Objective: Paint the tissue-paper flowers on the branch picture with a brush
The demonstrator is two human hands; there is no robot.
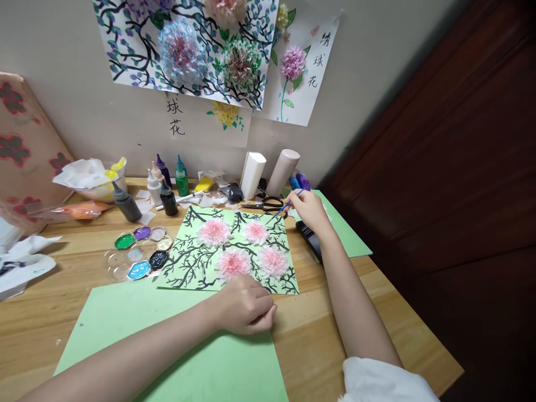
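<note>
My right hand (309,211) grips a thin blue paintbrush (288,204), its tip at the upper right part of a light green painted sheet (211,273). Black branches cover that sheet, and several pink-and-white fluffy paper flowers (233,264) stand out from it. My left hand (247,306) is curled into a fist at the sheet's lower edge, just below the flowers, with nothing seen in it. Beneath my left forearm lies a larger plain green sheet (113,318). Left of the painting sits a clear plastic palette (113,259) with green, purple, blue and black paint in its wells.
Paint bottles (181,181), black scissors (272,204) and two upright cylinders (253,173) line the wall side. A black object (309,240) lies under my right wrist, beside another green sheet (345,231). Crumpled paper (27,259) lies at left. Flower pictures (138,61) hang above.
</note>
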